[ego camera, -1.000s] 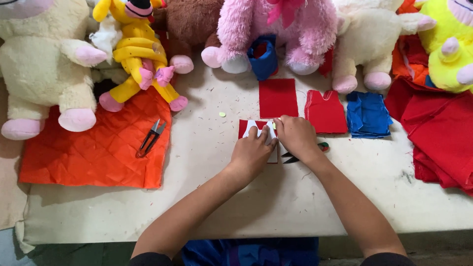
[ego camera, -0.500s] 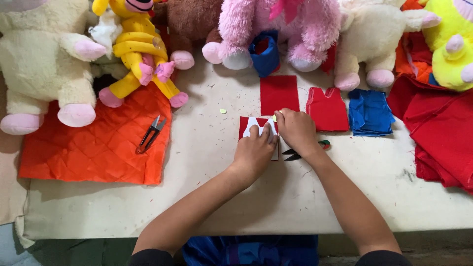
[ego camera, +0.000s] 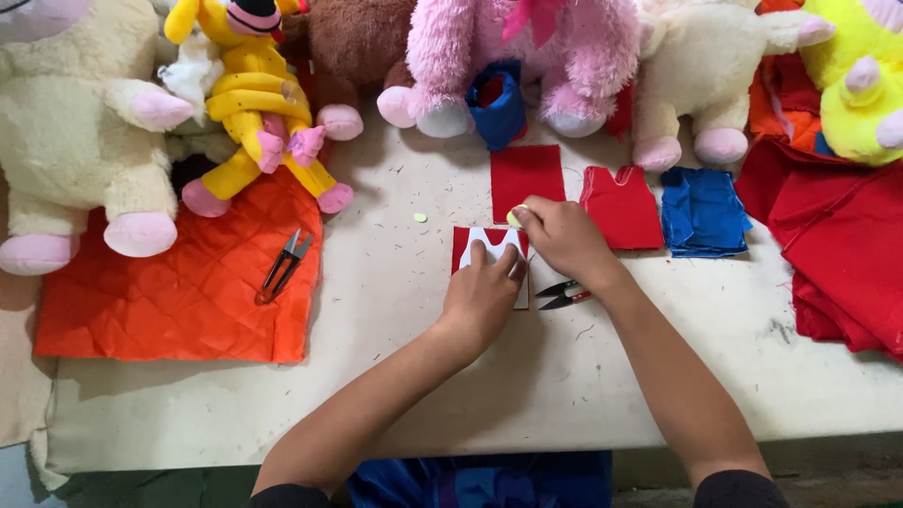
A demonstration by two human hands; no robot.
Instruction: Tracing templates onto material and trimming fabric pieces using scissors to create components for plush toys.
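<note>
Beige cloth-covered worktable [ego camera: 658,376], head view: plush toys along the far edge, quilted orange fabric sheet [ego camera: 179,301] at left bearing small metal thread snips [ego camera: 284,265]. Left hand [ego camera: 482,299] lies flat, fingers spread, pressing a white cut-out pattern on a red fabric square [ego camera: 465,246]. Right hand [ego camera: 562,235] pinches a small pale yellow chalk piece [ego camera: 514,217] at the square's upper right corner. Red-handled clippers [ego camera: 562,294] lie just right of the left hand.

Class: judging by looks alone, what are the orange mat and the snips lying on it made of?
Orange mat: seemingly quilted synthetic fabric, slightly shiny, with diamond stitch lines. Snips: likely metal, grey and thin-bladed; finish too small to tell.
</note>
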